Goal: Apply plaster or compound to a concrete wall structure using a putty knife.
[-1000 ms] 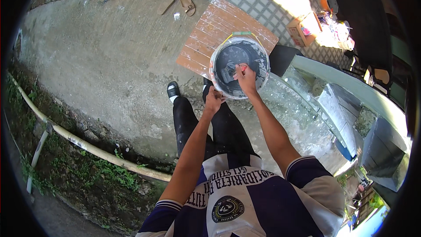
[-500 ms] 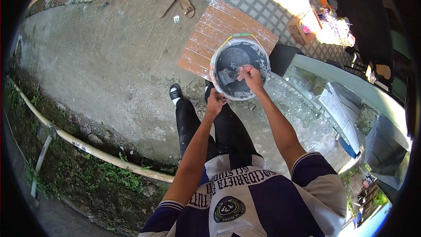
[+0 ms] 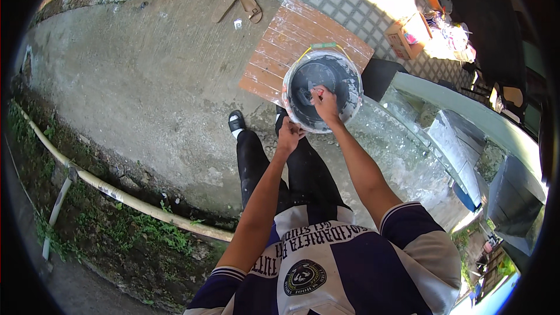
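A round bucket (image 3: 357, 77) with dark grey, smeared inner walls and a yellow wire handle with a green grip is tilted, its mouth toward me. My left hand (image 3: 290, 135) is closed on its near left rim. Inside the bucket is my right hand (image 3: 324, 104), its fingers wrapped round the reddish handle of what looks like a scraper (image 3: 303, 95). The scraper's flat grey blade is near the inner wall and partly blends with the grey residue. Behind the bucket lies a brown slatted wooden board (image 3: 274, 52) with white smears, partly covered by it.
Sandals (image 3: 251, 7) lie on the concrete floor beyond the board. A cardboard box (image 3: 402, 41) stands on the patterned tiles at the far right. Along the left runs a pale pipe (image 3: 134, 205) above weeds. Grey concrete blocks (image 3: 458, 143) stand at the right.
My right hand has moved a little left with the scraper inside the bucket. The left hand keeps its hold on the rim, and the whole view has shifted slightly.
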A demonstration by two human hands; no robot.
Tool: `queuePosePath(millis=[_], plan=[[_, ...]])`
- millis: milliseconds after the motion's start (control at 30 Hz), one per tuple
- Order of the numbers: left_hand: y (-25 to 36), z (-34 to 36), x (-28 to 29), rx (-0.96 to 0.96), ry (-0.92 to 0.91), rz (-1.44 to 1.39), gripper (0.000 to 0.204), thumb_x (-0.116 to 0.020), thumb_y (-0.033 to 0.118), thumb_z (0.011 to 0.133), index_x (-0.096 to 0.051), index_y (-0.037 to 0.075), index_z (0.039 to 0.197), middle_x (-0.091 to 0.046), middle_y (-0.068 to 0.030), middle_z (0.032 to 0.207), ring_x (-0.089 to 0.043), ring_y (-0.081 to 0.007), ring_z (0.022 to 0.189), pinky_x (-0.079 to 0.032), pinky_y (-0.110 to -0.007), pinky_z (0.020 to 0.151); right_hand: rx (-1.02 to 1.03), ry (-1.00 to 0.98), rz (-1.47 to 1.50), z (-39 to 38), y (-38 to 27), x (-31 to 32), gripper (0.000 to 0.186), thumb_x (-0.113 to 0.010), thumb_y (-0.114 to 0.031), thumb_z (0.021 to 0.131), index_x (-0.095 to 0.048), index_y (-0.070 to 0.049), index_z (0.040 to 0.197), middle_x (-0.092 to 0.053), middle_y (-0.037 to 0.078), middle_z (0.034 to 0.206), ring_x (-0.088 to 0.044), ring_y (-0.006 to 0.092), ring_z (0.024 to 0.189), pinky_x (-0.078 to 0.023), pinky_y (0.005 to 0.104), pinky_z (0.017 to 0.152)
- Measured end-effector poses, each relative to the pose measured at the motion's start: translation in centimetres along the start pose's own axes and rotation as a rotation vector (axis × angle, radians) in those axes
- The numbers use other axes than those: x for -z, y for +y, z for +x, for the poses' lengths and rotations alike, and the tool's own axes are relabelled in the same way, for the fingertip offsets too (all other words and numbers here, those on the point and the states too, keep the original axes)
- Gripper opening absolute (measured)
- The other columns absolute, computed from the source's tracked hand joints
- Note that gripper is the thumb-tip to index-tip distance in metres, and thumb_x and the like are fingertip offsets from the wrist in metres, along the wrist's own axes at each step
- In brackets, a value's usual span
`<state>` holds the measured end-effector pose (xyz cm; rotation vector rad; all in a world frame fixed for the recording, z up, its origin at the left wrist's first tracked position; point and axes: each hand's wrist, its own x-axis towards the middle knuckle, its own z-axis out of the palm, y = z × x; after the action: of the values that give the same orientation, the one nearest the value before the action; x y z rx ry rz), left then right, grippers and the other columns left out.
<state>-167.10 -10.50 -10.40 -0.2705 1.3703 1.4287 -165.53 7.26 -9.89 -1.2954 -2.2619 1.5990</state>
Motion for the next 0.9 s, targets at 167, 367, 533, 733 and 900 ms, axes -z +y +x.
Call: queuePosePath(millis=[167, 367, 533, 733, 900], plan=[[0.2, -0.1, -0.2, -0.009, 0.002, -0.006, 0.016, -0.045, -0.005, 0.09, -0.035, 0.003, 0.1, -0.057, -0.0144, 0.092, -0.066, -0.0262, 0.085, -0.058, -0.039, 0.073, 0.024, 0.041, -0.021, -0.5, 1.2, -1.2, 0.013, -0.061, -0.013, 0.087, -0.059, 0.0, 0.086, -0.063, 0.012, 0.068, -0.065, 0.0196, 0.057, -0.049, 0.0299, 0.054], [0.0, -0.2, 0.0, -0.007, 0.008, -0.029, 0.015, -0.045, -0.004, 0.091, -0.036, 0.003, 0.099, -0.058, -0.0135, 0.091, -0.066, -0.025, 0.084, -0.058, -0.038, 0.072, 0.002, 0.025, 0.011, -0.9, 1.6, -0.8, 0.014, -0.061, -0.013, 0.087, -0.06, 0.0, 0.089, -0.065, 0.012, 0.069, -0.067, 0.0182, 0.06, -0.051, 0.0288, 0.057], [-0.7, -0.1, 0.4, 0.073, -0.016, -0.016, 0.022, -0.042, 0.002, 0.095, -0.037, 0.008, 0.115, -0.057, -0.0108, 0.106, -0.064, -0.0248, 0.091, -0.055, -0.037, 0.079, -0.048, 0.075, 0.05, -0.5, 1.3, 0.1, 0.016, -0.06, -0.013, 0.088, -0.062, 0.002, 0.092, -0.066, 0.009, 0.068, -0.067, 0.0145, 0.062, -0.05, 0.0254, 0.057], [-1.1, 0.5, 0.2, 0.029, 0.006, -0.05, 0.018, -0.046, 0.001, 0.092, -0.037, 0.007, 0.106, -0.056, -0.0093, 0.094, -0.065, -0.0231, 0.085, -0.055, -0.037, 0.074, -0.021, 0.073, 0.045, -1.1, 1.2, -0.7, 0.013, -0.062, -0.011, 0.087, -0.062, 0.001, 0.091, -0.065, 0.008, 0.069, -0.067, 0.0141, 0.064, -0.05, 0.0253, 0.058], [-1.1, 0.4, -0.3, -0.016, 0.05, -0.079, 0.017, -0.051, -0.001, 0.089, -0.038, 0.006, 0.098, -0.054, -0.0069, 0.08, -0.065, -0.0205, 0.077, -0.057, -0.036, 0.068, 0.037, 0.125, 0.027, -2.1, 2.5, -1.4, 0.013, -0.061, -0.009, 0.087, -0.061, 0.002, 0.093, -0.065, 0.009, 0.071, -0.067, 0.0145, 0.066, -0.05, 0.0262, 0.057]])
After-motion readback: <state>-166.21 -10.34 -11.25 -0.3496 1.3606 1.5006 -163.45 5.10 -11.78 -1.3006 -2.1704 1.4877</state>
